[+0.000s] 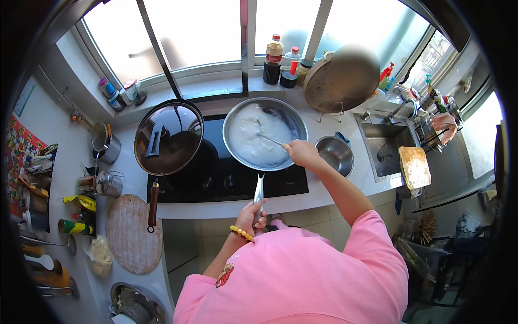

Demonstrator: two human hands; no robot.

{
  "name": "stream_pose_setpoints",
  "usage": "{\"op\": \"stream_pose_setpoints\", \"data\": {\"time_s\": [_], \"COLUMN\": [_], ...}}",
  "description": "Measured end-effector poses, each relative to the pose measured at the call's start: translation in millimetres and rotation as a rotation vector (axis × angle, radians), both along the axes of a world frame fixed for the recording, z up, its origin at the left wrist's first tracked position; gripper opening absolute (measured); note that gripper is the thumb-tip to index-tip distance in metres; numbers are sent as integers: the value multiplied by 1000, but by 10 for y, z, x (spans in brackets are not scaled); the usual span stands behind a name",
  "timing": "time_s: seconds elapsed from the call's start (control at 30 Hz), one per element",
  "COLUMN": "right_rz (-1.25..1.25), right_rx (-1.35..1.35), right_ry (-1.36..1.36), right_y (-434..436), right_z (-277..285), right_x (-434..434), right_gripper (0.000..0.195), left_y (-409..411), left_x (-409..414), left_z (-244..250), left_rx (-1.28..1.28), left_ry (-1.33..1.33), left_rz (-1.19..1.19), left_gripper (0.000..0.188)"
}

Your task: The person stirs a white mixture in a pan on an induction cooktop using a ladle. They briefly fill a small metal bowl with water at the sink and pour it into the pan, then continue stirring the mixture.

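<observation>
A metal frying pan (300,117) on the right side of the black cooktop (226,182) holds a whitish, cloudy liquid (247,137) with pale pieces in it. My left hand (248,216), with a yellow beaded bracelet at the wrist, is closed round the pan's metal handle (258,194). In my right hand (301,153) is the pale handle of a thin metal utensil (270,139); its far end dips into the liquid, so its kind cannot be told. To the left, a wok with a glass lid (178,141) stands on the cooktop.
Right of the pan are a steel bowl (344,160), a sink (378,175) and a cutting board (415,166) at the sink's edge. A large round lid (323,89) leans near sauce bottles (273,58). On the left counter lie a round wooden board (133,235) and a steel pot (110,150).
</observation>
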State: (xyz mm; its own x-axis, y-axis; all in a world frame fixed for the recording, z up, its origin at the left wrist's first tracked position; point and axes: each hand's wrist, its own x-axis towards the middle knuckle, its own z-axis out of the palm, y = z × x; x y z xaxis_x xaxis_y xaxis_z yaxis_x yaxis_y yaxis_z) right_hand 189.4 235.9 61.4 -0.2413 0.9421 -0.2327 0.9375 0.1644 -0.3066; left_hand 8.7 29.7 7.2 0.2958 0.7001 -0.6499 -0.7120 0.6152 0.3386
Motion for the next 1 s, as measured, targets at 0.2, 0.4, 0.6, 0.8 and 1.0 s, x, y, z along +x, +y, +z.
{"op": "stream_pose_setpoints", "data": {"time_s": [0.2, 0.4, 0.6, 0.8, 1.0], "right_rz": [-44, 30, 109, 65, -7], "right_rx": [113, -65, -310, -167, 145], "right_ry": [-116, -200, -134, 35, -77], "right_y": [111, -227, -258, -57, 127], "right_z": [-15, 573, 723, 125, -48], "right_x": [252, 618, 531, 135, 48], "right_gripper": [35, 37, 40, 39, 35], "left_y": [5, -2, 3, 2, -11], "left_x": [9, 5, -4, 8, 26], "left_z": [-7, -15, -35, -37, 2], "left_rx": [10, 22, 24, 12, 13], "left_ry": [-2, -20, -22, -2, 0], "left_rz": [1, 1, -14, -8, 8], "left_gripper": [25, 25, 25, 25, 25]}}
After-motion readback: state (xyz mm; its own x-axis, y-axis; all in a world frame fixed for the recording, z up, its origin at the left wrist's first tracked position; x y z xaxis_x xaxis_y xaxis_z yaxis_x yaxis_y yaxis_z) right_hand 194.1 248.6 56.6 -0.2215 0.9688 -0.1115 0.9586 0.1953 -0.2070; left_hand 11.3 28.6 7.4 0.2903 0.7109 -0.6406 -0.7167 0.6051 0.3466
